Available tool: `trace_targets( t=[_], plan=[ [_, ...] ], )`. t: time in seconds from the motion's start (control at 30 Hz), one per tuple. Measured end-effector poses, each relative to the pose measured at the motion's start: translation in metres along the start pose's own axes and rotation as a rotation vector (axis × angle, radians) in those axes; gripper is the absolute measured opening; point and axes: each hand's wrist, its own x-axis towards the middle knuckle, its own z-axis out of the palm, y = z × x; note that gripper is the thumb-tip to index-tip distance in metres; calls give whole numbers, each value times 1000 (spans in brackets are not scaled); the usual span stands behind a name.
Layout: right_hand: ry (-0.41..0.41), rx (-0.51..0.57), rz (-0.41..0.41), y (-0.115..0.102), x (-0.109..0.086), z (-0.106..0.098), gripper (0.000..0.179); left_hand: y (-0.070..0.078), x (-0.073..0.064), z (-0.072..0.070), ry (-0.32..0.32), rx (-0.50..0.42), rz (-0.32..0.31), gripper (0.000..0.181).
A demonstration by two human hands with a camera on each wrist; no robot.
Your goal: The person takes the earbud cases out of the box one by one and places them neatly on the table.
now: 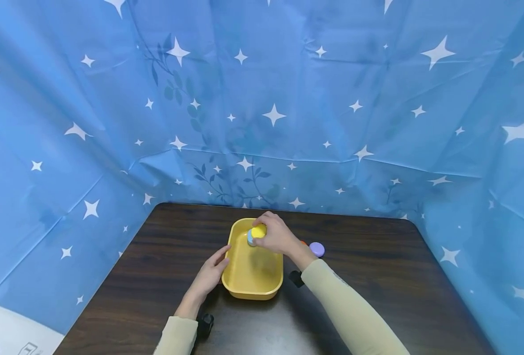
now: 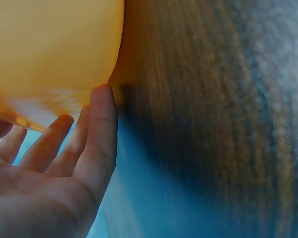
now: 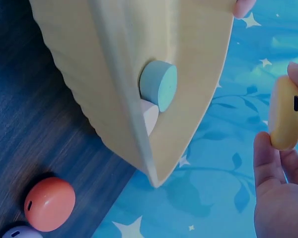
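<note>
My right hand [image 1: 274, 233] is over the far end of a yellow tray [image 1: 250, 276]. It pinches a round yellow piece [image 3: 284, 114] with a small dark slot in its side, thumb and fingers at its edges. Inside the tray, a light blue round piece [image 3: 159, 85] lies beside a whitish piece [image 3: 149, 115], which the tray wall partly hides in the right wrist view. At the tray's left side is my left hand [image 1: 209, 275], its fairly straight fingers [image 2: 102, 119] touching the rim.
Right of the tray, an orange round piece [image 3: 49, 204] with a slot and a purple one [image 1: 317, 249] lie on the dark wooden table [image 1: 377, 276]. A blue star-patterned cloth [image 1: 288, 98] hangs behind the table and along its sides.
</note>
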Motion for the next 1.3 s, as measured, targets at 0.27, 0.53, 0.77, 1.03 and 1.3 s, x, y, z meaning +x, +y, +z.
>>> trace_targets(
  t=[0.27,0.53,0.77,1.03,1.3],
  plan=[
    [20,25,-2,5,-6,-3,35,0,0,1,-10,-7,-14,48],
    [46,33,7,10,-13,-6,36,1,-1,-1,-29,2,-9,49],
    [80,45,1,16,-19,-11,34,0,0,-1,-17,14,-10,48],
    [101,47,13,21,-28,-18,33,-2,4,-1,-3,8,-15,48],
    [116,65,27,27,-35,-22,37,-3,3,-1,-11,28,-21,48]
  ],
)
